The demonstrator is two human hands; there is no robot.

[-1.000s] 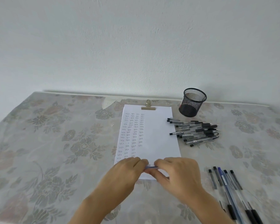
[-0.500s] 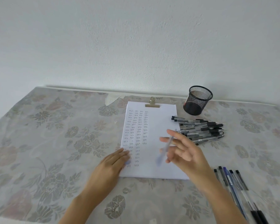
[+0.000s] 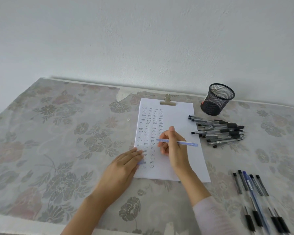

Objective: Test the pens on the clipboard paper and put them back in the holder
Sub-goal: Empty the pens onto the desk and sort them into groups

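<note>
My right hand point(image 3: 175, 148) grips a light blue pen point(image 3: 187, 143) in a writing hold over the clipboard paper point(image 3: 180, 119). The pen's tip points left, beside the columns of small ink marks. My left hand point(image 3: 120, 168) lies flat with straight fingers on the paper's left edge. A small blue piece point(image 3: 140, 162) shows under its fingertips. The black mesh holder point(image 3: 217, 99) stands upright at the back right, beyond the paper. I see no pens sticking out of it.
A pile of black-capped pens point(image 3: 222, 131) lies right of the paper, in front of the holder. Several more pens point(image 3: 255, 197), one of them blue, lie in a row at the near right. A metal clip point(image 3: 167, 101) holds the paper's top. A floral cloth covers the table.
My hands were together on the pen at the paper's near edge and have parted. The right hand carried the pen up over the paper; the left settled flat on the left edge.
</note>
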